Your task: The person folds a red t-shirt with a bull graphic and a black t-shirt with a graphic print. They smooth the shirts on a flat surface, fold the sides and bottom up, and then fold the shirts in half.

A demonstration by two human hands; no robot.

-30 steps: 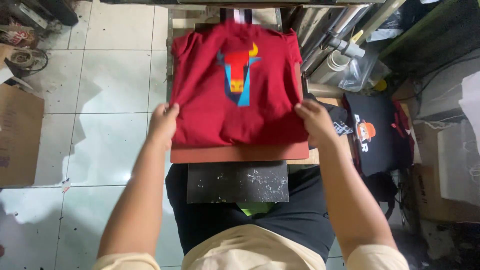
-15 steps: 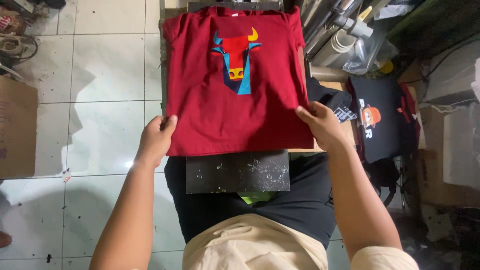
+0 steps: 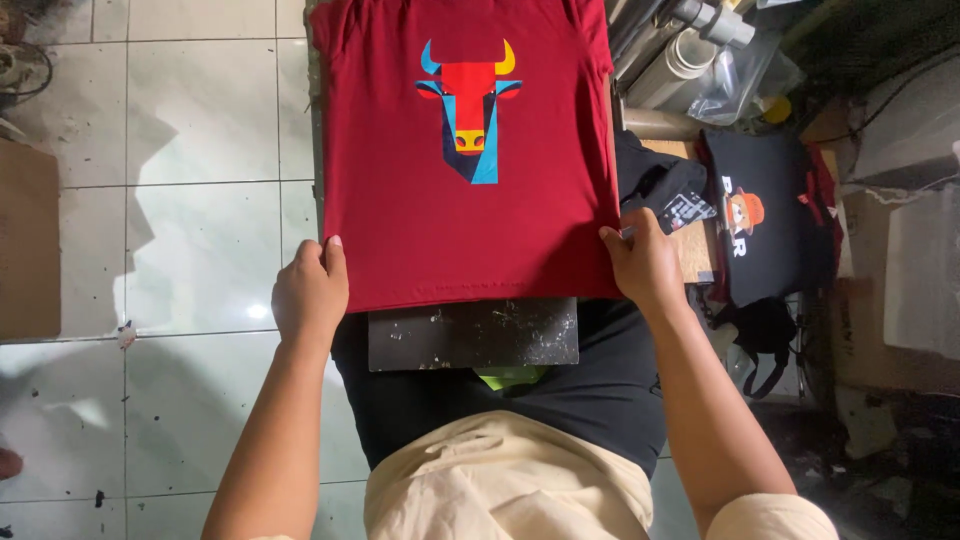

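Note:
A dark red T-shirt [image 3: 400, 230] with a bull's-head print in red, blue and yellow [image 3: 468, 108] lies flat over a board in front of me. My left hand [image 3: 310, 290] grips its lower left corner. At the lower right corner, my right hand [image 3: 645, 262] pinches the hem. Below the hem a dark, paint-flecked plate [image 3: 472, 335] sticks out toward my body. The board under the shirt is hidden.
A black printed T-shirt [image 3: 765, 215] lies on a cluttered surface to the right, next to dark cloth [image 3: 655, 185]. Rolled tubes and plastic wrap [image 3: 690, 60] sit at the upper right. A brown cardboard box [image 3: 28, 240] stands on the tiled floor [image 3: 180, 140] at left.
Both hands have slid the shirt's hem down toward me, covering the board's brown front edge; the view has tilted so the shirt sits higher in frame.

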